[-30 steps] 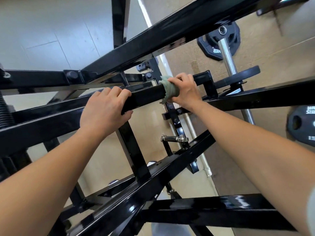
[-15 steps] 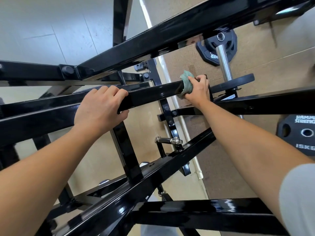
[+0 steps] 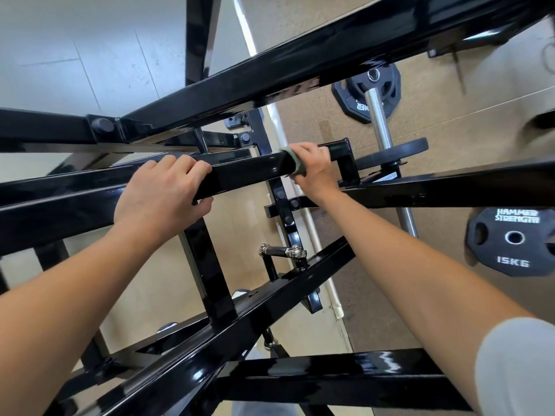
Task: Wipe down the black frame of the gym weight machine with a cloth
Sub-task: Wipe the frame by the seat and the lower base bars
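Head view: the black frame (image 3: pixel 300 64) of the weight machine fills the picture with glossy square bars crossing at angles. A horizontal bar (image 3: pixel 249 172) runs through the centre of the picture. The left hand (image 3: pixel 162 193) grips this bar left of centre, its fingers curled over the top and its thumb underneath. The right hand (image 3: pixel 312 166) holds the same bar further along, just right of centre, near where it meets a short bracket. Its fingers are wrapped round a grey-green cloth (image 3: pixel 292 162), which is pressed against the bar and folded over its top and near side.

In the upper right a chrome sleeve (image 3: pixel 380 118) carries a black weight plate (image 3: pixel 366 94). At the right edge a second plate (image 3: pixel 513 244) reads "HAMMER STRENGTH" and "15KG". A grey sleeve (image 3: pixel 516 367) shows in the lower right corner. Pale floor (image 3: pixel 90 55) lies behind the bars in the upper left, and tan flooring (image 3: pixel 450 115) lies on the right.
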